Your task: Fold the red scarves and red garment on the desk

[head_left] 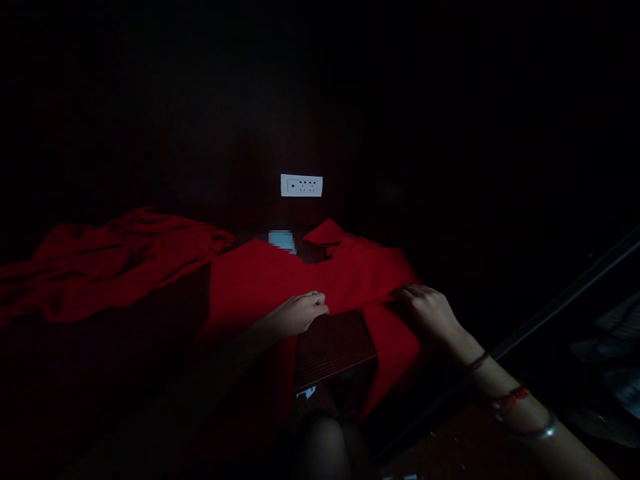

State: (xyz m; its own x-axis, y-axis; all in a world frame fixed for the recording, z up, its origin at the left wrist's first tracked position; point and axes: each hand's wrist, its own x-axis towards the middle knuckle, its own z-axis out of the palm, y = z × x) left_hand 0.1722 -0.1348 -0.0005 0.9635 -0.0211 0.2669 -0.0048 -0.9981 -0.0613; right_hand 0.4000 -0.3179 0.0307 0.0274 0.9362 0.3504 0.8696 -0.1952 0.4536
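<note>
A red cloth (345, 277) is spread over a dark wooden table (333, 347), with parts of it hanging down over the front edge. My left hand (300, 312), with a ring on one finger, is closed on the cloth's near edge around the middle. Further right, my right hand (431, 308) grips the same cloth near its right end, fingers curled over the fabric. The cloth runs between both hands. Its folds behind the right hand bunch up in a loose heap. Darkness hides much of the left forearm.
Another heap of crumpled red fabric (125, 257) lies on the left of the table. A blurred pale blue item (281, 240) sits at the back, below a white wall socket (301, 185). A dark diagonal edge (565, 300) runs along the right. A knee (324, 443) shows below the table.
</note>
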